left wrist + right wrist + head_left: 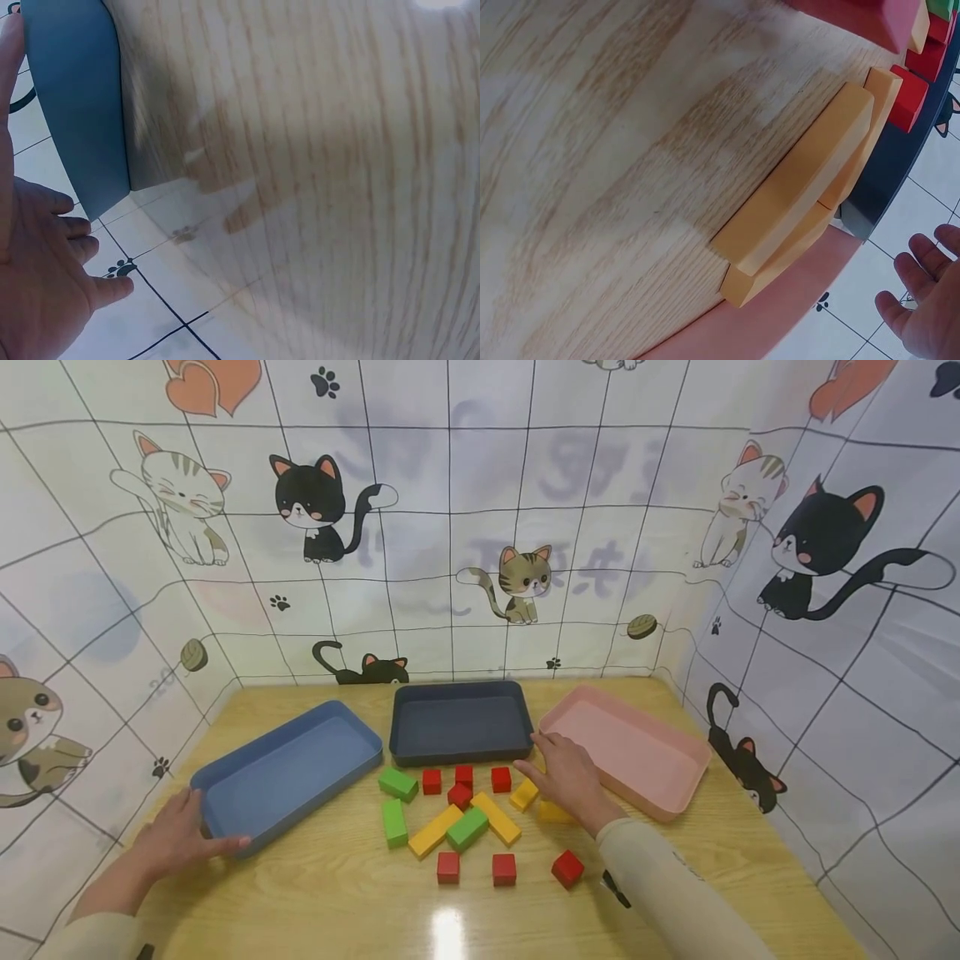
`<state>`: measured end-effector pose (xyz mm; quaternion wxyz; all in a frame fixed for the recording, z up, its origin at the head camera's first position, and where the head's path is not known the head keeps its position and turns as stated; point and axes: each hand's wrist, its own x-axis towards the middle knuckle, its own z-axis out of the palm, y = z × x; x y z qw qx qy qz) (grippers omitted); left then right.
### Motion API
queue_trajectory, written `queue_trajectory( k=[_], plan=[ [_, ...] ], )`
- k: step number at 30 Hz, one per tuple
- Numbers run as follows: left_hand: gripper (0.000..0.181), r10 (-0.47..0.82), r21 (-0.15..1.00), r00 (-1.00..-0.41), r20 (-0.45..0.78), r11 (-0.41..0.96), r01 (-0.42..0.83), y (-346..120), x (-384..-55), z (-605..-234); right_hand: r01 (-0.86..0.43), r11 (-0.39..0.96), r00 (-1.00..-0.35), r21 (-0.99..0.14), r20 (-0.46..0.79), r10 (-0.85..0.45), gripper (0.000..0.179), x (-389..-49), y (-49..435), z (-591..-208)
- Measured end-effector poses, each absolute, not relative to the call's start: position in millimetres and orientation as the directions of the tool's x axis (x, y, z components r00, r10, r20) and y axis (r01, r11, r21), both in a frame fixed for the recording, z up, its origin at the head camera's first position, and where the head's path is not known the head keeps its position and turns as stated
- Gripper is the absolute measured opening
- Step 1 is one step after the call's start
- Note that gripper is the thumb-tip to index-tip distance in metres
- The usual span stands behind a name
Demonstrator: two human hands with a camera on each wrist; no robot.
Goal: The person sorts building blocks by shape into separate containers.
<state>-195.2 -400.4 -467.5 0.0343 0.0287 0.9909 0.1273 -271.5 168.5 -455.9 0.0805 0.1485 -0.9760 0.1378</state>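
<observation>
On the counter [337,902] are three trays [461,727], seven red blocks [448,867], three green blocks [468,828], at least four yellow blocks [435,832]. Left hand [174,833], grip relaxed, is at the blue tray [288,768]; right hand [570,777], also relaxed, near yellow blocks.

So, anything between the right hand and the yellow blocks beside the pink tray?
Nothing visible. The right hand is above the yellow blocks, apart from them, only air between. The pink tray stands alongside, not in the way.

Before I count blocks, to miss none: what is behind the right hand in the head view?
Yellow blocks and the pink tray show partly past the right hand; what it covers is hidden.
</observation>
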Motion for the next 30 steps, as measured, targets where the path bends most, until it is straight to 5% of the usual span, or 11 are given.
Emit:
queue_trajectory(
  k=[30],
  plan=[
    [0.118, 0.109, 0.302, -0.986, -0.128, 0.951, 0.066, -397.8, -206.8, -460.7, -0.281, 0.932, -0.951, -0.228, 0.198, -0.238, 0.068, -278.0, 182.8, -460.0]
  ],
)
